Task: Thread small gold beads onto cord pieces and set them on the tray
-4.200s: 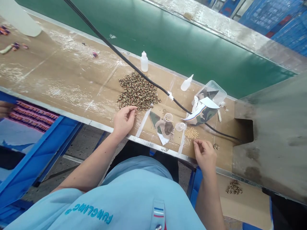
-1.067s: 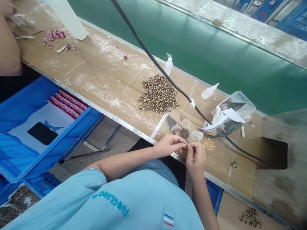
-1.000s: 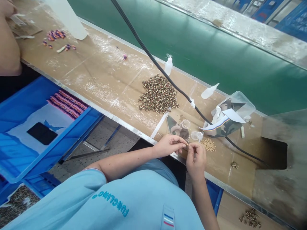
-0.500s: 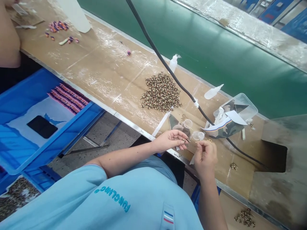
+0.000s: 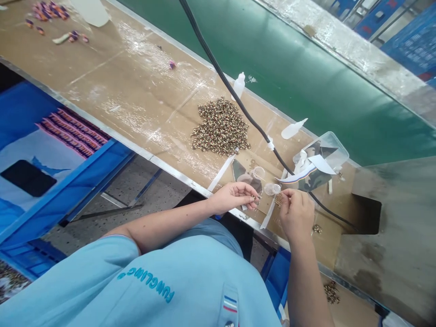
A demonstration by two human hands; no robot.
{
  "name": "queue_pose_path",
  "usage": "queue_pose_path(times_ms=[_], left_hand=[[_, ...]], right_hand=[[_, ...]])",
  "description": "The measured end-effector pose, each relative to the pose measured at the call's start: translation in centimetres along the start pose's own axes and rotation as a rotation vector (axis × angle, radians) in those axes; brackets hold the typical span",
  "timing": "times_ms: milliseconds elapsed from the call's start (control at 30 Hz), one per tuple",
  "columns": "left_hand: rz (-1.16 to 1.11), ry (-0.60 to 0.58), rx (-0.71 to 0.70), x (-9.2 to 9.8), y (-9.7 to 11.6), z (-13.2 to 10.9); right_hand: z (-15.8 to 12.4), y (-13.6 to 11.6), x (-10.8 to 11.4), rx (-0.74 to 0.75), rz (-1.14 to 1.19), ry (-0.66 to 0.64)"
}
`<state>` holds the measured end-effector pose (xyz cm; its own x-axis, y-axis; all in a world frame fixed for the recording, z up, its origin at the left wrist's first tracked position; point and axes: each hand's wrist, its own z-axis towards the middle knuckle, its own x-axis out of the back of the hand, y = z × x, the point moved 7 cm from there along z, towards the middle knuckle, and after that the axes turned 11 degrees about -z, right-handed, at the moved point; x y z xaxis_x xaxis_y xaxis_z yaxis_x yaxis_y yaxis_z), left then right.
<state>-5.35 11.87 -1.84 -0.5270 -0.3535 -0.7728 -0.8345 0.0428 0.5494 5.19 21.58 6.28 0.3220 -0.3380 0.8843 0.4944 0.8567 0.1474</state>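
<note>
My left hand [image 5: 236, 197] is at the table's front edge, thumb and fingers pinched round a small brown-and-gold piece at its fingertips. To its right, my right hand [image 5: 295, 210] has its fingers curled and pressed together; what they hold, if anything, is too small to tell. Between and behind the hands are a clear round cup [image 5: 272, 189] and a few small gold bits [image 5: 278, 200]. A camouflage scrap [image 5: 239, 169] lies just behind my left hand. Farther back is a large pile of small brown-and-gold pieces [image 5: 221, 127].
A black cable [image 5: 218, 68] hangs across the view. White bottles [image 5: 239, 85] stand and lie along the back edge. A clear tub [image 5: 335, 145] with camouflage cloth is at right, beside a metal sheet [image 5: 402, 227]. A blue crate [image 5: 91, 165] is at left.
The view has shifted, so the table and crate sit farther left. My right hand has turned slightly and uncovers the small gold bits. My left hand keeps its pinch.
</note>
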Motion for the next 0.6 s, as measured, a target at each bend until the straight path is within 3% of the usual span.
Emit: queue_pose_path(times_ms=[367,600], left_hand=[[-0.006,0.009,0.009,0.1,0.0,0.2],[0.012,0.013,0.040,0.3,-0.3,0.0]], right_hand=[[1.3,-0.8,0.1,0.187,-0.098,-0.018],[1.5,-0.5,-0.4,0.190,-0.072,-0.121]])
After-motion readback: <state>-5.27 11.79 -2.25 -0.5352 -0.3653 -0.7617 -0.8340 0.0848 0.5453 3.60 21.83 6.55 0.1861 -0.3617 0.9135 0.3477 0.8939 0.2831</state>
